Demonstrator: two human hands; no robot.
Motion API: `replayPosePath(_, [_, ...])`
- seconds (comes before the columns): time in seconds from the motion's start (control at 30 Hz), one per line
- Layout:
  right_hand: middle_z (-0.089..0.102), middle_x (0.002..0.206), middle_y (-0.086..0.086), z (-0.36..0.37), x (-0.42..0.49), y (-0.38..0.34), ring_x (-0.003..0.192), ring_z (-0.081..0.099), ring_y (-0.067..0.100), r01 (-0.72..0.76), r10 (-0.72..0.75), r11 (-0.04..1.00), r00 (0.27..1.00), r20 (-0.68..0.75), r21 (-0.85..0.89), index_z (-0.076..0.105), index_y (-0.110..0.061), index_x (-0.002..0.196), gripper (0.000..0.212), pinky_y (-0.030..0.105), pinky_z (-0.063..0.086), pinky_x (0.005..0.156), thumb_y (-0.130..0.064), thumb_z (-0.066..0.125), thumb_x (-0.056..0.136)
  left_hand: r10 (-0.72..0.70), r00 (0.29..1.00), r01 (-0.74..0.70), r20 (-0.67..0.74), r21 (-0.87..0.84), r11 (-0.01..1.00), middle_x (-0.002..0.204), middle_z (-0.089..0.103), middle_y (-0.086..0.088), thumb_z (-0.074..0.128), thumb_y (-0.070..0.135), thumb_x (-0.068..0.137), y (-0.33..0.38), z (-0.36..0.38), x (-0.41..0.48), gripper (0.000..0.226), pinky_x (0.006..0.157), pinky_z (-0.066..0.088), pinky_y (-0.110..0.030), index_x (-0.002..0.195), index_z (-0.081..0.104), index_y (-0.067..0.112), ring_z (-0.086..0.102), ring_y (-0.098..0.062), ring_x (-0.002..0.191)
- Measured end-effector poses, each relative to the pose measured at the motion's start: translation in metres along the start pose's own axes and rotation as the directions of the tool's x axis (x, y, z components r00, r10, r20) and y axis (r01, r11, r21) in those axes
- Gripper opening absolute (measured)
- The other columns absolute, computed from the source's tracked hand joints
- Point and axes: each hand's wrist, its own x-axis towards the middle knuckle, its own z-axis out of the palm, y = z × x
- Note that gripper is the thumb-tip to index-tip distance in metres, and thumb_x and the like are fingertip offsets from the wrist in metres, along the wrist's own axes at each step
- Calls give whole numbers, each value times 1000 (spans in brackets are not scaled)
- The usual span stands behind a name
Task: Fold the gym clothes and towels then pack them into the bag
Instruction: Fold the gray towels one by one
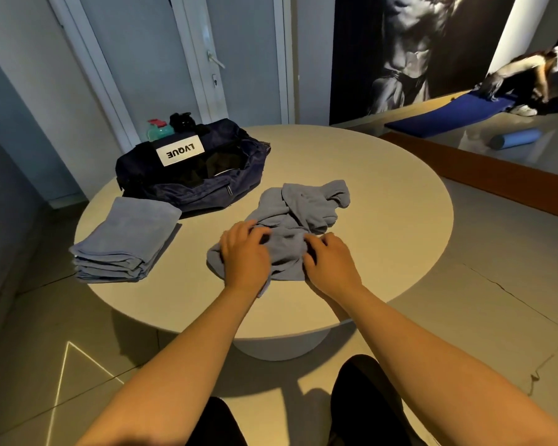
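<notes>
Head view: one crumpled cloth [298, 220], blue-grey, lies unfolded at the middle of the round counter [393, 194]; whether it is a towel or a garment cannot be told. Its long axis runs from 7 o'clock, nearest the person, to 1 o'clock, where the bunched far end lies. Both hands sit on the near end. The left hand [244, 252] has bent fingers gathering fabric at the near-left corner. The right hand [331, 262] has its fingertips dug into a fold just beside it. Judged, both are grasping the cloth, and the bulk of it lies ahead of them toward 12 to 1 o'clock. Spreading it flat would call for drawing the far end outward. One folded stack [126, 239] of the same fabric rests at 9 o'clock of the left hand, well apart; its piece count is not readable. One dark bag [190, 175], unzipped, stands at 11 o'clock, touching the stack's far edge. The left hand is the nearer to both. One teal bottle [157, 128] and one black item [182, 120] stand behind the bag.
</notes>
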Motion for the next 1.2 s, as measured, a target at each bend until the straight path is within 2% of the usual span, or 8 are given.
replayPosePath(0.13, [55, 98, 13, 0, -3, 2, 91, 50, 35, 89, -89, 996, 996, 21, -11, 56, -21, 136, 38, 34, 29, 70, -26, 52, 99, -13, 913, -1, 408, 33, 999, 157, 37, -4, 49, 34, 102, 30, 16, 8, 49, 117, 23, -45, 150, 41, 29, 35, -32, 140])
replayPosePath(0.27, [47, 97, 7, -1, -3, 7, 91, 49, 36, -159, 161, 987, 983, -84, 32, 62, -24, 129, 33, 36, 27, 72, -18, 49, 99, -89, 946, 76, 313, 54, 996, 138, 46, -11, 40, 28, 107, 6, 11, 6, 37, 91, 36, -41, 144, 49, 26, 50, -34, 111])
replayPosePath(0.37, [42, 103, 9, -10, 0, 5, 95, 47, 35, -402, 476, 862, 850, -223, 308, 65, -21, 121, 37, 43, 37, 82, -6, 43, 96, -191, 965, 174, 178, 106, 979, 125, 45, -18, 39, 22, 106, -21, -7, 9, 33, 72, 37, -39, 135, 54, 17, 52, -36, 88])
replayPosePath(0.5, [41, 120, 11, -14, 3, -4, 111, 39, 32, -513, 641, 758, 699, -316, 403, 61, -23, 129, 44, 38, 30, 94, 0, 44, 95, -319, 946, 291, 49, 297, 909, 127, 42, -12, 58, 18, 97, -49, -31, 5, 36, 97, 28, -43, 132, 53, 24, 40, -35, 115])
replayPosePath(0.67, [47, 132, 11, -8, -5, -15, 122, 41, 30, -153, 175, 984, 903, -393, 87, 58, -23, 133, 45, 43, 18, 101, -15, 58, 89, -9, 994, -9, 110, 165, 986, 160, 35, -4, 52, 19, 99, -16, -15, 14, 44, 122, -3, -47, 142, 51, 28, 27, -21, 148])
replayPosePath(0.83, [56, 109, 0, 4, -4, -17, 109, 50, 26, 232, -232, 973, 966, 113, 10, 55, -34, 139, 40, 40, 32, 91, -43, 47, 101, -119, 920, 77, 374, 127, 989, 159, 31, -10, 52, 43, 100, 9, 0, 25, 68, 115, 25, -47, 158, 19, 30, 31, -33, 141])
replayPosePath(1.03, [49, 124, 7, 1, 25, 2, 124, 35, 36, -53, 69, 990, 990, 121, -134, 62, -36, 132, 34, 47, 28, 98, -20, 48, 104, -132, 951, 120, 280, 60, 991, 134, 45, -11, 57, 42, 100, -7, -12, 30, 57, 93, 38, -40, 152, 35, 35, 51, -39, 108])
replayPosePath(1.2, [32, 154, 16, -22, 50, 38, 142, 24, 40, -501, 522, 845, 849, 79, -188, 41, -12, 145, 40, 56, 20, 116, -21, 41, 106, -285, 959, 285, 10, -23, 958, 126, 50, -3, 42, 17, 106, -28, -20, 41, 38, 80, 31, -34, 140, 50, 33, 42, -26, 91])
